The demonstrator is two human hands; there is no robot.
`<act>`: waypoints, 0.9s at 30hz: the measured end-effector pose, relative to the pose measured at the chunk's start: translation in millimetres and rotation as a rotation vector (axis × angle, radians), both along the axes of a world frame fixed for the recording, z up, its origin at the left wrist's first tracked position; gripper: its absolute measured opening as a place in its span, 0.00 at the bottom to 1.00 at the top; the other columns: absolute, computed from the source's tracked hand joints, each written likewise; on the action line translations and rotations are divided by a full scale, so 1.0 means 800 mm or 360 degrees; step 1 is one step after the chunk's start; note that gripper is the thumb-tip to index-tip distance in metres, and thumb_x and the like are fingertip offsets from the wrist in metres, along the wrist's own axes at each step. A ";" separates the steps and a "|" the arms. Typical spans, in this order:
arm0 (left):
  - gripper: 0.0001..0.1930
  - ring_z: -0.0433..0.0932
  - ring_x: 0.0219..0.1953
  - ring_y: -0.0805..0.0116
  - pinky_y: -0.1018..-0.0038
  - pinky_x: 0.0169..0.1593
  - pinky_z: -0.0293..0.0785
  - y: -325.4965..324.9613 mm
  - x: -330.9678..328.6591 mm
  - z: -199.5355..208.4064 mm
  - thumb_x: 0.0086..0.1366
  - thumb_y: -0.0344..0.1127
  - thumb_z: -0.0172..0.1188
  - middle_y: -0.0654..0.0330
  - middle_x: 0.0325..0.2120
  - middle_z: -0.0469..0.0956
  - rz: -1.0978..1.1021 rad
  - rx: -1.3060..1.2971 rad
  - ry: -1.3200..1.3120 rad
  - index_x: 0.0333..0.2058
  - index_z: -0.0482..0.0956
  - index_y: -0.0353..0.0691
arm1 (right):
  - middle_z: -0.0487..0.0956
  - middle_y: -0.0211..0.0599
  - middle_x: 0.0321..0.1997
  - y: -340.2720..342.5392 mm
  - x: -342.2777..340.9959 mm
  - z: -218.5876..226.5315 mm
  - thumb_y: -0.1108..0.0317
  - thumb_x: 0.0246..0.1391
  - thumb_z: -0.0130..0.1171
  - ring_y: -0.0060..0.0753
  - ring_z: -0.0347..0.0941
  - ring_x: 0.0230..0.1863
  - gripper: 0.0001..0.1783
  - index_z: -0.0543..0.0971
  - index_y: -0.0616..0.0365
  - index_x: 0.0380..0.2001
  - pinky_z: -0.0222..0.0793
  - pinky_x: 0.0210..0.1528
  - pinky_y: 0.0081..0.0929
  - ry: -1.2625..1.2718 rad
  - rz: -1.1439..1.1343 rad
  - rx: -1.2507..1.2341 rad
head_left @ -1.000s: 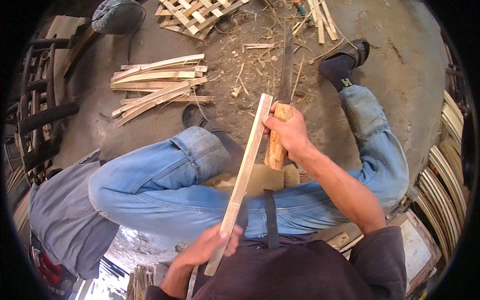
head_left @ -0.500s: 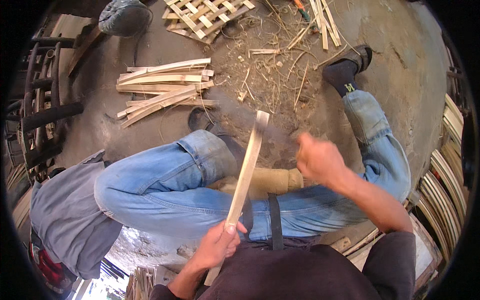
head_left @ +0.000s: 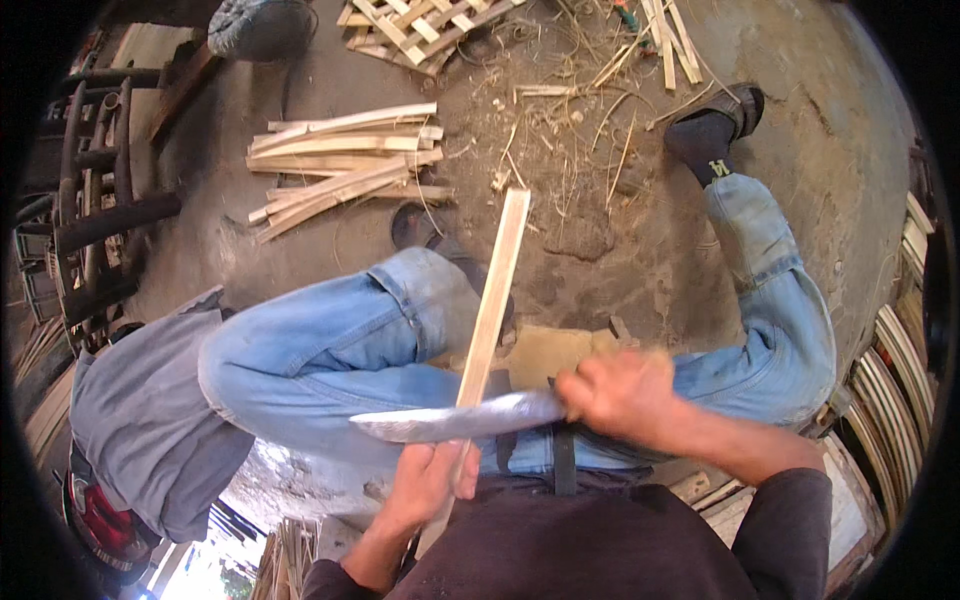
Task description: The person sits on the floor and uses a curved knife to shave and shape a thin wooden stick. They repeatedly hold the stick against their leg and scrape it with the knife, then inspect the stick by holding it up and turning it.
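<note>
The head view comes from the left of two side-by-side fisheyes, worn above the scene and facing steeply down. It is upright and unmirrored. Nearest to it, the shirt (head_left: 600, 540) fills the lower middle; the left hand (head_left: 428, 482) and right hand (head_left: 622, 398) lie close too, both below the centre, their forearms coming in from the lower part. The legs (head_left: 310, 345) spread across the middle, and the floor (head_left: 800, 140) stretches farther off toward the top. The field is very wide, with black corners around a rounded rim.
</note>
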State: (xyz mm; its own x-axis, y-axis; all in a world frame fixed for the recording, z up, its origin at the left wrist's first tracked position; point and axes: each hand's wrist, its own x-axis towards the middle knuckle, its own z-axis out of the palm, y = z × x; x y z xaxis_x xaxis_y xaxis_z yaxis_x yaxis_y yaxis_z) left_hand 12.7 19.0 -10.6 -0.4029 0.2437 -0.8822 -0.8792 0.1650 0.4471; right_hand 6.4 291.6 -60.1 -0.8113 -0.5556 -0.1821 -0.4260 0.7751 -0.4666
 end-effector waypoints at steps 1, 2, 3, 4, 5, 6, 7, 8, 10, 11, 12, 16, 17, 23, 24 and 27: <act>0.15 0.71 0.17 0.74 0.76 0.20 0.67 0.003 -0.010 0.000 0.75 0.40 0.42 0.62 0.20 0.72 -0.0086 -0.0038 0.0052 0.40 0.72 0.35 | 0.71 0.32 0.20 0.009 -0.012 -0.027 0.66 0.46 0.59 0.36 0.72 0.17 0.05 0.74 0.51 0.28 0.68 0.19 0.38 0.0166 -0.0106 -0.0234; 0.14 0.70 0.17 0.74 0.77 0.20 0.66 0.004 -0.006 0.004 0.75 0.41 0.42 0.62 0.20 0.72 -0.0057 -0.0026 -0.0004 0.40 0.71 0.35 | 0.73 0.37 0.21 0.011 -0.012 -0.034 0.70 0.45 0.59 0.44 0.74 0.19 0.07 0.73 0.54 0.29 0.70 0.22 0.41 -0.0122 -0.0350 -0.0254; 0.14 0.70 0.16 0.75 0.77 0.20 0.66 0.004 -0.007 0.007 0.75 0.41 0.42 0.63 0.20 0.71 -0.0031 -0.0006 -0.0032 0.41 0.70 0.36 | 0.75 0.40 0.23 0.020 -0.027 -0.043 0.71 0.45 0.59 0.48 0.75 0.22 0.08 0.72 0.55 0.31 0.70 0.23 0.43 -0.0227 -0.0529 -0.0162; 0.13 0.69 0.16 0.75 0.78 0.19 0.65 0.004 -0.007 0.008 0.75 0.41 0.42 0.63 0.19 0.71 -0.0005 0.0015 -0.0061 0.41 0.70 0.37 | 0.76 0.43 0.24 0.030 -0.037 -0.050 0.72 0.44 0.59 0.52 0.76 0.24 0.10 0.71 0.57 0.32 0.71 0.25 0.44 -0.0331 -0.0708 -0.0069; 0.13 0.67 0.15 0.76 0.79 0.19 0.64 0.004 -0.006 0.008 0.75 0.42 0.42 0.63 0.19 0.70 -0.0001 0.0034 -0.0073 0.41 0.68 0.38 | 0.76 0.45 0.24 0.033 -0.039 -0.045 0.72 0.44 0.59 0.54 0.76 0.26 0.11 0.70 0.57 0.33 0.71 0.25 0.45 -0.0371 -0.0655 -0.0078; 0.13 0.67 0.15 0.76 0.79 0.19 0.64 0.003 -0.005 0.010 0.75 0.42 0.42 0.63 0.19 0.70 -0.0027 0.0045 -0.0069 0.41 0.68 0.38 | 0.77 0.47 0.25 0.036 -0.039 -0.038 0.72 0.45 0.59 0.56 0.76 0.27 0.12 0.70 0.58 0.34 0.71 0.26 0.46 -0.0426 -0.0601 -0.0089; 0.13 0.67 0.15 0.76 0.79 0.19 0.64 0.003 -0.003 0.013 0.75 0.42 0.42 0.63 0.19 0.70 -0.0051 0.0054 -0.0066 0.41 0.68 0.38 | 0.77 0.48 0.26 0.039 -0.039 -0.034 0.72 0.45 0.60 0.57 0.76 0.28 0.13 0.69 0.59 0.35 0.71 0.27 0.47 -0.0480 -0.0547 -0.0100; 0.13 0.67 0.15 0.76 0.79 0.19 0.64 0.002 -0.003 0.015 0.75 0.42 0.42 0.63 0.19 0.70 -0.0076 0.0064 -0.0063 0.41 0.68 0.38 | 0.77 0.49 0.25 0.048 -0.047 -0.040 0.71 0.47 0.59 0.57 0.77 0.28 0.12 0.69 0.59 0.35 0.72 0.27 0.47 -0.0419 -0.0570 -0.0091; 0.13 0.67 0.15 0.76 0.79 0.19 0.63 0.000 0.001 0.015 0.75 0.42 0.42 0.64 0.19 0.70 -0.0039 0.0089 -0.0081 0.41 0.68 0.38 | 0.77 0.50 0.25 0.070 -0.072 -0.055 0.68 0.50 0.58 0.57 0.77 0.28 0.11 0.68 0.58 0.34 0.73 0.27 0.49 -0.0297 -0.0611 -0.0061; 0.13 0.67 0.15 0.76 0.79 0.19 0.63 0.002 0.001 0.014 0.75 0.42 0.42 0.64 0.19 0.70 -0.0018 0.0110 -0.0080 0.41 0.68 0.38 | 0.78 0.49 0.26 0.074 -0.077 -0.056 0.69 0.48 0.59 0.56 0.77 0.30 0.12 0.68 0.59 0.34 0.73 0.29 0.48 -0.0436 -0.0777 0.0015; 0.13 0.68 0.16 0.76 0.79 0.20 0.64 0.001 0.001 0.013 0.75 0.42 0.43 0.63 0.20 0.70 -0.0054 0.0120 -0.0076 0.42 0.68 0.38 | 0.79 0.49 0.27 0.072 -0.074 -0.055 0.69 0.48 0.59 0.56 0.77 0.30 0.12 0.68 0.59 0.34 0.73 0.29 0.48 -0.0420 -0.0709 -0.0045; 0.14 0.70 0.20 0.76 0.79 0.23 0.66 -0.001 0.000 0.011 0.75 0.42 0.44 0.62 0.22 0.71 -0.0107 0.0164 -0.0089 0.47 0.67 0.37 | 0.80 0.49 0.30 0.073 -0.072 -0.052 0.63 0.45 0.65 0.57 0.77 0.32 0.19 0.69 0.59 0.36 0.73 0.31 0.49 -0.0349 -0.0566 -0.0006; 0.14 0.70 0.21 0.76 0.79 0.24 0.66 -0.002 0.000 0.011 0.74 0.42 0.44 0.62 0.23 0.72 -0.0095 0.0177 -0.0089 0.48 0.67 0.37 | 0.79 0.48 0.31 0.083 -0.083 -0.065 0.61 0.45 0.66 0.57 0.77 0.31 0.21 0.69 0.59 0.36 0.73 0.32 0.49 -0.0318 -0.0701 0.0043; 0.17 0.67 0.21 0.78 0.80 0.25 0.65 -0.008 -0.019 0.017 0.74 0.38 0.45 0.60 0.30 0.75 0.0000 0.0194 -0.0227 0.55 0.65 0.34 | 0.77 0.44 0.29 0.037 -0.051 -0.046 0.59 0.47 0.65 0.52 0.78 0.33 0.21 0.71 0.59 0.39 0.75 0.32 0.44 -0.0327 -0.0485 -0.0041; 0.16 0.67 0.21 0.79 0.80 0.25 0.65 -0.007 -0.019 0.010 0.74 0.38 0.45 0.60 0.29 0.75 0.0029 0.0159 -0.0225 0.54 0.66 0.34 | 0.76 0.43 0.28 0.008 -0.032 -0.027 0.59 0.48 0.64 0.51 0.78 0.35 0.20 0.72 0.58 0.40 0.75 0.31 0.44 -0.0692 -0.0414 0.0046; 0.14 0.66 0.21 0.80 0.81 0.25 0.64 -0.005 -0.013 0.003 0.74 0.37 0.45 0.60 0.28 0.75 0.0044 0.0090 -0.0172 0.51 0.68 0.34 | 0.76 0.42 0.26 -0.020 0.007 -0.010 0.63 0.52 0.58 0.50 0.78 0.29 0.13 0.72 0.57 0.37 0.74 0.24 0.41 -0.0310 -0.0041 -0.0049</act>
